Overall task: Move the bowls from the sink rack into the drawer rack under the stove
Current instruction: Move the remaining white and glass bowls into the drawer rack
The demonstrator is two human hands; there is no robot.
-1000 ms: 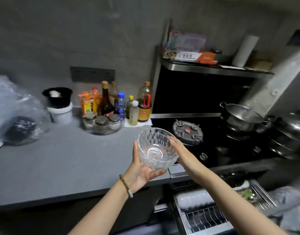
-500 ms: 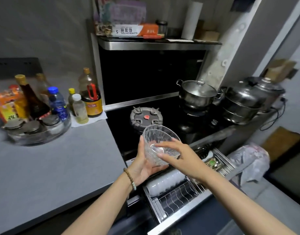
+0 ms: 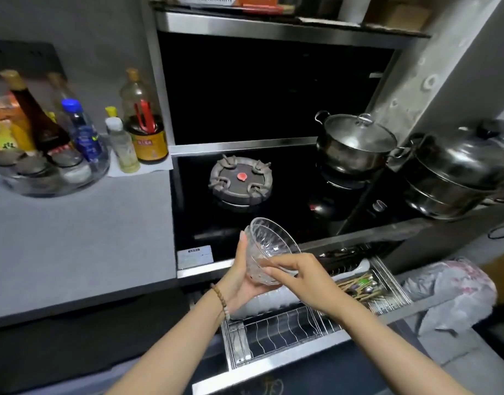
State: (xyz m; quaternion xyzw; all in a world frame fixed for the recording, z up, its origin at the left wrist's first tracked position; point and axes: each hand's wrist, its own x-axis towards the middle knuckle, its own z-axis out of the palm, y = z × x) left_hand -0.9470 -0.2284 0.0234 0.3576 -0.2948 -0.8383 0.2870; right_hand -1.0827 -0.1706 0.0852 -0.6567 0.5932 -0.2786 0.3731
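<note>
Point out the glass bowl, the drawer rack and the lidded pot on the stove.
glass bowl (image 3: 270, 243), head view, on its clear inner wall.
drawer rack (image 3: 273, 332), head view, on its bare wire dividers at the front.
lidded pot (image 3: 357, 135), head view, on its glass lid.

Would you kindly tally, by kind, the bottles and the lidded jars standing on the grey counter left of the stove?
Bottles: 6
Lidded jars: 3
Total: 9
</note>
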